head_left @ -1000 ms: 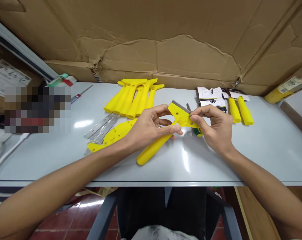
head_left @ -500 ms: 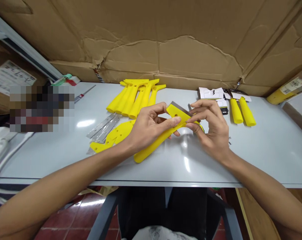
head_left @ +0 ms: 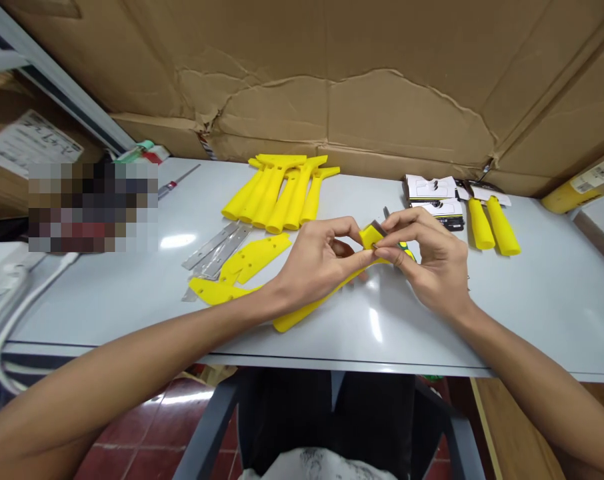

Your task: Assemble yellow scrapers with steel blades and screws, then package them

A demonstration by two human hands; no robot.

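Between both hands, above the table, is a yellow scraper (head_left: 302,317) with a dark blade along its head, its handle pointing down to the left. My left hand (head_left: 322,260) is closed around the head end, thumb on top. The fingertips of my right hand (head_left: 429,257) pinch the other side of the head by the blade. Whether a small part sits between those fingertips is hidden. Behind my right hand shows part of a yellow-and-dark tool handle (head_left: 407,251). Left of my left hand lie flat yellow plates with holes (head_left: 259,259) and bagged metal blades (head_left: 217,250).
Several yellow scraper handles (head_left: 267,200) lie piled at the back. Packaged items with white cards (head_left: 435,208) and two yellow handles (head_left: 505,230) are at the right. A screwdriver (head_left: 175,184) lies back left, near white cables (head_left: 29,303). Cardboard (head_left: 352,107) walls the table's rear.
The scraper has turned, so its head shows less broadly and more end-on. My right fingertips have come closer to my left thumb. The view has shifted slightly.
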